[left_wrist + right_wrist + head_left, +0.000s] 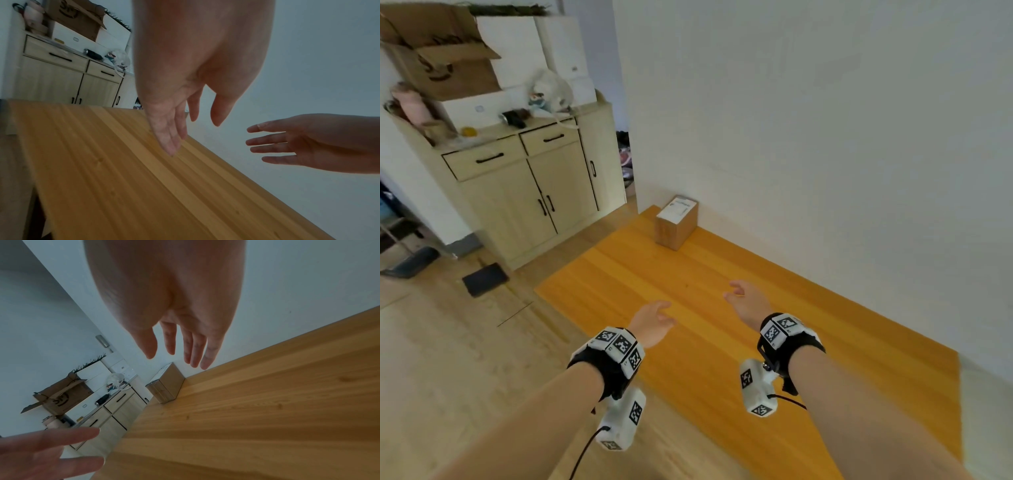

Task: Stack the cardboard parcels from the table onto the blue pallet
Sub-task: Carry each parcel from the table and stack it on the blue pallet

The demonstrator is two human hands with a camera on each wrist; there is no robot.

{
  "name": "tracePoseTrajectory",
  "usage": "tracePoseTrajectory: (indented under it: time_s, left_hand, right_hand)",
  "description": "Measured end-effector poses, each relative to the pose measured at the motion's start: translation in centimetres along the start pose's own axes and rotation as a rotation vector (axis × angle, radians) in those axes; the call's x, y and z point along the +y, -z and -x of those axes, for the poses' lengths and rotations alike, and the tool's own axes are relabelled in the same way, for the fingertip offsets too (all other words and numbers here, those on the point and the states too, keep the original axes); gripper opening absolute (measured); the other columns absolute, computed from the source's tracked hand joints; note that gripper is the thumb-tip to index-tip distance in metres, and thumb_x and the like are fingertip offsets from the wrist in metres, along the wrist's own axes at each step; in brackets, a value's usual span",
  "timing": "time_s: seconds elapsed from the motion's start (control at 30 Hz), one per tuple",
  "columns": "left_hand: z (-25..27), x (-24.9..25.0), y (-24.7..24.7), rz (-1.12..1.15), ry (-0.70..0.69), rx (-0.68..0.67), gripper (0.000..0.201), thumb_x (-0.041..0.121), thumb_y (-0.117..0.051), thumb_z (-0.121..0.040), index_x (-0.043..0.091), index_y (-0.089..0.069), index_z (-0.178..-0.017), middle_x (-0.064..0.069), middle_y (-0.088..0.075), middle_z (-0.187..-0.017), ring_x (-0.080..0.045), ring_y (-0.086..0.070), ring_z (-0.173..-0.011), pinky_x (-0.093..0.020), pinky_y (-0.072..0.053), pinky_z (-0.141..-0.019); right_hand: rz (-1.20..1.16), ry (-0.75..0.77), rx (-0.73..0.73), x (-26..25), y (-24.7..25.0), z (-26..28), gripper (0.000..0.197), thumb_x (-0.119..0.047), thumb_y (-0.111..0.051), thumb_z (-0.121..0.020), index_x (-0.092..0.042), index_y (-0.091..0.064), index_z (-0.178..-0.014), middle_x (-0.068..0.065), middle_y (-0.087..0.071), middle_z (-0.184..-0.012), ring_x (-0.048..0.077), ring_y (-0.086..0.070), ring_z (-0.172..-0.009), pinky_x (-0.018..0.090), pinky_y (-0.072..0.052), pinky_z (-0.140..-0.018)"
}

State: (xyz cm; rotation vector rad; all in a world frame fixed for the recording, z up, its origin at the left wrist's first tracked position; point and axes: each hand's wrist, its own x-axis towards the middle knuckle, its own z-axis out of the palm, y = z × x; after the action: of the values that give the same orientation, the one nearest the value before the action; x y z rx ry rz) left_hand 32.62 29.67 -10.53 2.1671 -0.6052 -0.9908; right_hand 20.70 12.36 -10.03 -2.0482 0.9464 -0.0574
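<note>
One cardboard parcel [676, 222] with a white label on top stands at the far corner of the orange wooden table [722, 325], against the wall. The right wrist view shows the same parcel [167, 386] beyond my fingertips. My left hand [654, 320] and my right hand [744, 298] hover above the middle of the table, well short of the parcel. Both hold nothing, and their fingers are straight and spread [174, 129] [185, 350]. No blue pallet is in view.
A pale wooden cabinet [530, 192] stands to the left past the table, with an open cardboard box [445, 58] and white boxes on top. A dark flat object [484, 279] lies on the floor near the table's left edge. The white wall [825, 137] runs along the table's right side.
</note>
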Motion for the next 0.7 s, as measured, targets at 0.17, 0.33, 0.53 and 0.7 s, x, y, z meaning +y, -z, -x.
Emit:
tracePoseTrajectory:
  time_s: [0.17,0.33,0.53,0.7]
  left_hand:
    - [-6.7,0.2,4.5,0.015,0.017,-0.024,0.049,0.024,-0.053,-0.095,0.018,-0.036,-0.141,-0.006,-0.053,-0.131,-0.024,-0.056,-0.109,-0.042,-0.047,-0.098]
    - [-11.8,-0.9,8.1,0.053,0.038,-0.06,0.052,0.025,-0.054,-0.094,0.02,-0.034,-0.142,-0.006,-0.05,-0.135,-0.016,-0.056,-0.093,-0.038,-0.05,-0.092]
    - [-18.9,-0.8,12.7,0.06,0.019,-0.064,0.054,0.02,-0.054,-0.094,0.016,-0.032,-0.144,-0.01,-0.048,-0.137,-0.015,-0.055,-0.09,-0.036,-0.049,-0.089]
    - [-24.0,0.1,16.2,0.035,-0.013,-0.121,0.054,0.018,-0.054,-0.094,0.015,-0.033,-0.143,-0.008,-0.052,-0.134,-0.015,-0.058,-0.095,-0.037,-0.051,-0.092]
  right_hand:
    - [-0.004,-0.037,-0.023,-2.5,-1.2,-6.9,0.047,-0.034,-0.046,-0.098,-0.017,-0.037,-0.141,0.006,-0.043,-0.142,0.023,-0.045,-0.127,0.035,-0.04,-0.102]
    - [-0.013,-0.077,-0.031,-4.6,-3.2,-11.9,0.047,-0.032,-0.047,-0.098,-0.013,-0.038,-0.14,0.009,-0.044,-0.142,0.025,-0.045,-0.127,0.037,-0.039,-0.104]
    - [-0.074,-0.145,0.023,-6.8,-5.9,-17.5,0.048,-0.031,-0.049,-0.097,-0.012,-0.039,-0.14,0.009,-0.043,-0.143,0.023,-0.044,-0.129,0.038,-0.038,-0.106]
    - [-0.109,-0.244,0.069,-8.9,-7.5,-21.2,0.046,-0.031,-0.049,-0.097,-0.012,-0.041,-0.138,0.009,-0.045,-0.141,0.024,-0.047,-0.126,0.041,-0.041,-0.104]
